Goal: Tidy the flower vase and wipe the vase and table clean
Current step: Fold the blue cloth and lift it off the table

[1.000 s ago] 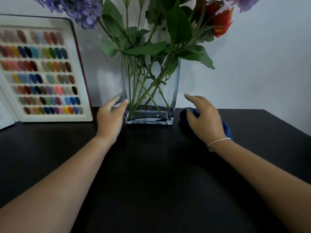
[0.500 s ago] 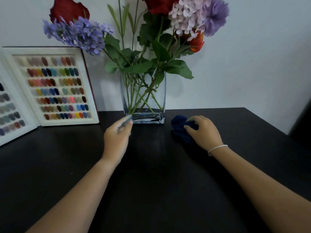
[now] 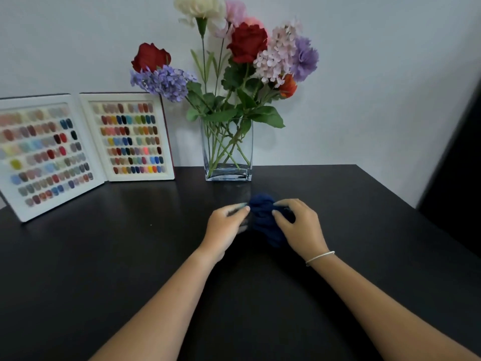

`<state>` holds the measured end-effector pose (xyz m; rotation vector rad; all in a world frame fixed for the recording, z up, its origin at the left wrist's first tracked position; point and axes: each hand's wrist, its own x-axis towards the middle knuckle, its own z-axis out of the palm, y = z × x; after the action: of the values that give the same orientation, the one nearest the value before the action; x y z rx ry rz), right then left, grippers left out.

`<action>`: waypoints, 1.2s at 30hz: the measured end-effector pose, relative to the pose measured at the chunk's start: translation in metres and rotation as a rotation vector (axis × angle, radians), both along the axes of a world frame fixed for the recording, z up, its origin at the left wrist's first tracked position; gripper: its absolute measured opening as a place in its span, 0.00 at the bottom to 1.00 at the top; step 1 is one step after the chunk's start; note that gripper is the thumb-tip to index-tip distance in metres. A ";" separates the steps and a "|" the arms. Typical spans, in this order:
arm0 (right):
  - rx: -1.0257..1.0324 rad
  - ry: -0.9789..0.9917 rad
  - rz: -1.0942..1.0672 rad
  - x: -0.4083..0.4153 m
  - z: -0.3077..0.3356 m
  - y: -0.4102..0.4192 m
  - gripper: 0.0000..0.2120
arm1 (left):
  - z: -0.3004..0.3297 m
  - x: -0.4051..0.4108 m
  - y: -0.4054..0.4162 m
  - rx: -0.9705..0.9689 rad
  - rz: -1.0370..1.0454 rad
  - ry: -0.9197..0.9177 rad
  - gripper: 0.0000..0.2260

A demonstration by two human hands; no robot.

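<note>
A clear square glass vase [image 3: 228,152] with red, purple, pink and white flowers [image 3: 247,45] stands at the back of the black table [image 3: 104,256], against the wall. In front of it a dark blue cloth [image 3: 263,217] lies bunched on the table. My right hand [image 3: 299,225] grips the cloth from the right, fingers curled into it. My left hand [image 3: 226,225] is blurred, its fingertips touching the cloth's left side. Both hands are well clear of the vase.
An open white display book of coloured nail samples [image 3: 86,149] leans against the wall at the back left. A dark upright object [image 3: 458,165] stands beyond the table's right edge. The table's right edge runs diagonally from the back.
Both hands have drawn back from the vase toward me. The right hand pulled the blue cloth along, and the left hand came over to the cloth. The view has pulled back and up.
</note>
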<state>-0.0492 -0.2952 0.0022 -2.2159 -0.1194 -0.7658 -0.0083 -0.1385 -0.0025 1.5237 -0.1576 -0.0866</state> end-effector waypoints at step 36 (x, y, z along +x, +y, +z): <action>0.190 0.023 0.455 -0.047 0.117 -0.022 0.08 | 0.105 -0.036 0.018 0.296 -0.457 -0.362 0.08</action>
<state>-0.0963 -0.3176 0.1194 -1.9154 -0.5000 -0.4762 -0.0441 -0.1202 0.1025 1.7644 -0.8119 -0.2034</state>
